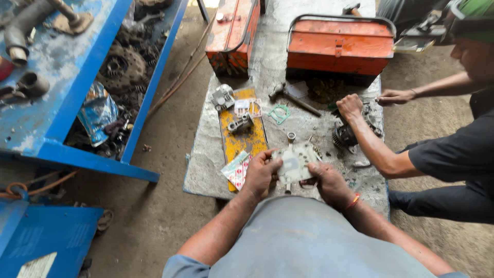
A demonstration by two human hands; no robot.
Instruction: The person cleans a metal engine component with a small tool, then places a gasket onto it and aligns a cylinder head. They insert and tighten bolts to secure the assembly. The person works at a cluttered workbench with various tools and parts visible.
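plate: we hold one pale flat gasket plate [294,163] at lower centre, long axis left to right
left hand [260,175]: closed on its left edge
right hand [329,183]: closed on its right edge, equally near
toolboxes: two orange toolboxes [339,46] at top
hammer: one hammer [293,99] above the plate
co-worker: two hands on a small engine part [350,131] at right

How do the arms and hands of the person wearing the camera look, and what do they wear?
Both forearms are bare, without gloves. The left hand has no ring or band that I can see. The right hand has a thin red-orange thread bracelet at the wrist. Short grey-blue sleeves end near the elbows.
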